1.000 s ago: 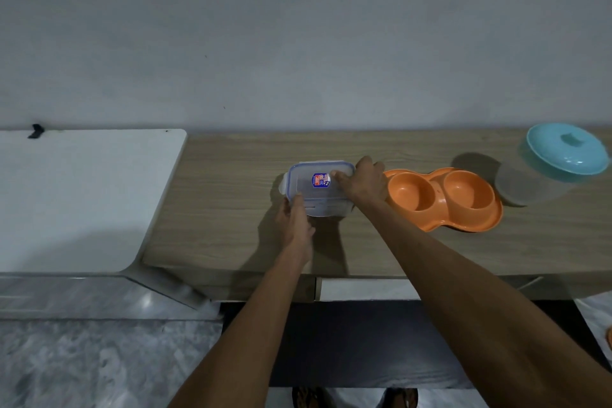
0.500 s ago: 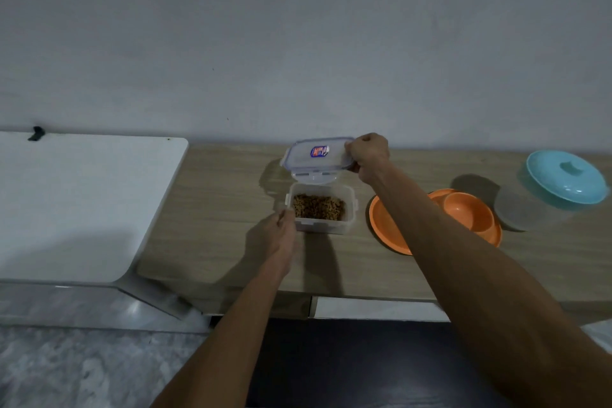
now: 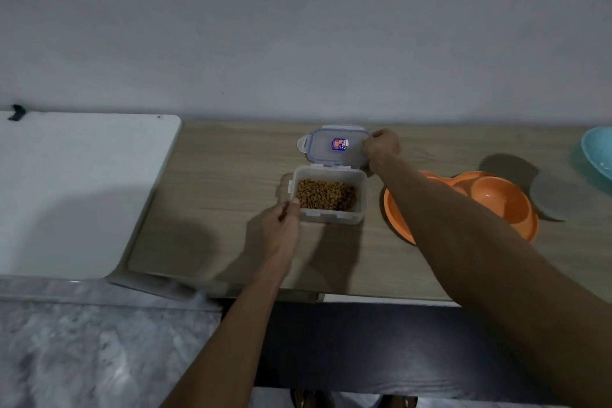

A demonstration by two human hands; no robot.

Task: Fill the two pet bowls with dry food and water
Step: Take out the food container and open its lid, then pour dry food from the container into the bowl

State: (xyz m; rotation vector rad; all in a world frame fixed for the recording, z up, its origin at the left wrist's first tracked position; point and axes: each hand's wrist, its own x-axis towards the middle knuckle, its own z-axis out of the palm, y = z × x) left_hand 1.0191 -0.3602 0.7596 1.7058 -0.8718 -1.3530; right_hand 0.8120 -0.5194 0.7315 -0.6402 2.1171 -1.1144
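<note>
A small clear plastic box (image 3: 328, 217) stands open on the wooden counter (image 3: 231, 182), with brown dry pet food (image 3: 326, 198) inside. My left hand (image 3: 281, 228) touches the box's left front corner. My right hand (image 3: 381, 146) grips the right edge of the box's clear lid (image 3: 334, 147), which has a blue seal and a sticker; the lid sits just behind the box, low over the counter. To the right lies the orange double pet bowl (image 3: 496, 202); my right forearm hides its left bowl. Both bowls look dry where visible.
A lidded container with a turquoise lid (image 3: 599, 152) stands at the far right, cut off by the frame edge. A white table top (image 3: 73, 189) adjoins the counter on the left. The grey wall runs close behind the counter. Marble floor lies below.
The box was closed one second ago. My right hand lifted the lid off and has now brought it down behind the box. My left hand stayed at the box's left side.
</note>
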